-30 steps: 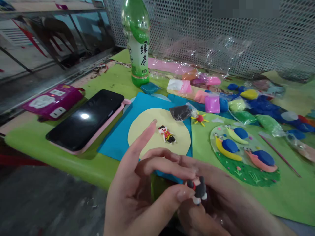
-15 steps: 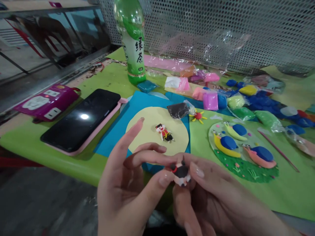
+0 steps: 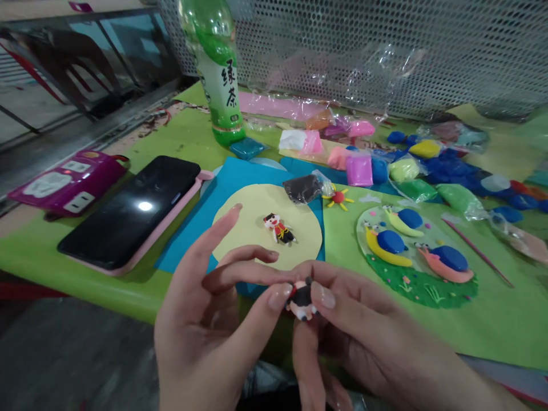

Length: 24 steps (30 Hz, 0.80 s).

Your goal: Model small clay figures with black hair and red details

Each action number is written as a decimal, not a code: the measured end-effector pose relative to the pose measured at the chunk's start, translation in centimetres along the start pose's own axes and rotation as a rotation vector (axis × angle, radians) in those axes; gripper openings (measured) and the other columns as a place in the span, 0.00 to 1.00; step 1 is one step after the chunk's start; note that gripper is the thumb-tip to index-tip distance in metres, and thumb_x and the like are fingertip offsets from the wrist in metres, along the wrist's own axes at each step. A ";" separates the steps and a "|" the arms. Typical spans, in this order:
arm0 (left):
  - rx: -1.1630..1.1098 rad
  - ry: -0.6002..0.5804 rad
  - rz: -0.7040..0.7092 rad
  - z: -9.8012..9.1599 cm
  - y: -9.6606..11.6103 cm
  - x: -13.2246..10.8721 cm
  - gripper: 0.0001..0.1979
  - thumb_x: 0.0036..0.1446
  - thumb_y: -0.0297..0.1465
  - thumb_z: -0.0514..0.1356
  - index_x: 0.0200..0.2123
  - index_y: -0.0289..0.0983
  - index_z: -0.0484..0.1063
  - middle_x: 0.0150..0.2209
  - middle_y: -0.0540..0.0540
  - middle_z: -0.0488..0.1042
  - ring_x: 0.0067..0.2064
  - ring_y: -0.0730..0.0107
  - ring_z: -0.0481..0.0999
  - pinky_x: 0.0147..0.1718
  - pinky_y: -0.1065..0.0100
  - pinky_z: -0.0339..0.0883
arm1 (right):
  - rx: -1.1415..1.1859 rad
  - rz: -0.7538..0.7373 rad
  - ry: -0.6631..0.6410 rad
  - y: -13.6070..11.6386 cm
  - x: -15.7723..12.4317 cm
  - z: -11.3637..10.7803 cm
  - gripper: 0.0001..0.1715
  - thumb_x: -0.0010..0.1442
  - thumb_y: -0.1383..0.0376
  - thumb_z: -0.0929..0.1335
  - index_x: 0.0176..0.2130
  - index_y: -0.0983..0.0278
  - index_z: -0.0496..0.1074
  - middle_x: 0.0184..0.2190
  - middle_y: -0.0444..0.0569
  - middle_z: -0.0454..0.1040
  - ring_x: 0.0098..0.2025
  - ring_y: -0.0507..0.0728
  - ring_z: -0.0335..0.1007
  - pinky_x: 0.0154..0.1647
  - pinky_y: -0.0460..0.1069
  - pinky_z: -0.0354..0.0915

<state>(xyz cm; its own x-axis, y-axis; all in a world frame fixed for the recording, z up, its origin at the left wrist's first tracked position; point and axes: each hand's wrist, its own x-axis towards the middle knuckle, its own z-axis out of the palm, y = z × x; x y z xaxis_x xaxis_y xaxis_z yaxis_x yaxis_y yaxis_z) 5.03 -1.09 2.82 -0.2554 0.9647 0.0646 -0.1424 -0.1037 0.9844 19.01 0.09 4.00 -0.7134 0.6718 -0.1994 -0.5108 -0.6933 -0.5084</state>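
A small clay figure [image 3: 302, 295], pale with black parts and a bit of red, is pinched between both hands at the bottom centre. My left hand [image 3: 226, 308] grips its left side with thumb and index finger, the other fingers raised and spread. On its right side, my right hand [image 3: 355, 319] presses with thumb and fingers; fingertips cover part of the figure. Just beyond, a clay doll [image 3: 279, 228] in a red top and black trousers lies on a pale yellow paper circle [image 3: 244, 200] over blue paper [image 3: 180, 240].
Clay snails [image 3: 390, 241] decorate green paper [image 3: 505, 319] on the right, beside a thin pink stick [image 3: 477, 252]. Bagged clay [image 3: 359, 170] lies behind, with a black packet [image 3: 303, 188] nearer. Leftward are a phone [image 3: 132, 211], a purple power strip [image 3: 71, 180] and a green tea bottle [image 3: 218, 85].
Both hands and the clay figure have shifted slightly left in view, along with the whole scene. My right thumb now lies further over the figure.
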 end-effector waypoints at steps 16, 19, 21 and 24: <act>-0.127 -0.042 -0.176 0.4 0.2 -0.1 0.25 0.55 0.35 0.67 0.56 0.54 0.68 0.34 0.56 0.81 0.43 0.71 0.80 0.45 0.73 0.76 | -0.089 -0.036 0.031 0.0 0.2 0.1 0.15 0.71 0.58 0.57 0.34 0.62 0.60 0.16 0.43 0.71 0.14 0.45 0.58 0.18 0.37 0.58; -0.114 -0.071 -0.136 0.3 0.1 -0.2 0.26 0.55 0.34 0.67 0.56 0.56 0.67 0.32 0.57 0.81 0.45 0.72 0.79 0.45 0.75 0.76 | -0.095 -0.028 0.040 -0.1 0.3 0.1 0.16 0.72 0.60 0.55 0.34 0.62 0.60 0.15 0.43 0.71 0.15 0.45 0.60 0.19 0.38 0.59; -0.070 -0.019 -0.128 0.2 0.1 -0.2 0.25 0.56 0.35 0.66 0.57 0.54 0.67 0.34 0.56 0.81 0.44 0.71 0.79 0.46 0.74 0.76 | -0.110 -0.027 0.071 -0.1 0.4 0.1 0.15 0.71 0.60 0.57 0.33 0.62 0.61 0.16 0.43 0.72 0.16 0.45 0.60 0.20 0.38 0.58; 0.025 -0.045 -0.056 -0.2 -0.2 0.0 0.30 0.56 0.39 0.65 0.61 0.52 0.63 0.40 0.51 0.81 0.44 0.67 0.80 0.47 0.68 0.76 | -0.129 -0.052 0.148 -0.3 0.4 0.0 0.16 0.68 0.58 0.62 0.31 0.64 0.65 0.19 0.45 0.74 0.18 0.45 0.62 0.20 0.39 0.57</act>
<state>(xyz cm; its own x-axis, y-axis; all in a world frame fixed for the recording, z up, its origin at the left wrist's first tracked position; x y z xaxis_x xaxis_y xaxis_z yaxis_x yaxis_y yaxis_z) 4.83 -1.16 2.61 -0.2046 0.9787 0.0161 -0.1315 -0.0437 0.9904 18.87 0.57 4.05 -0.6043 0.7435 -0.2864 -0.4724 -0.6238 -0.6227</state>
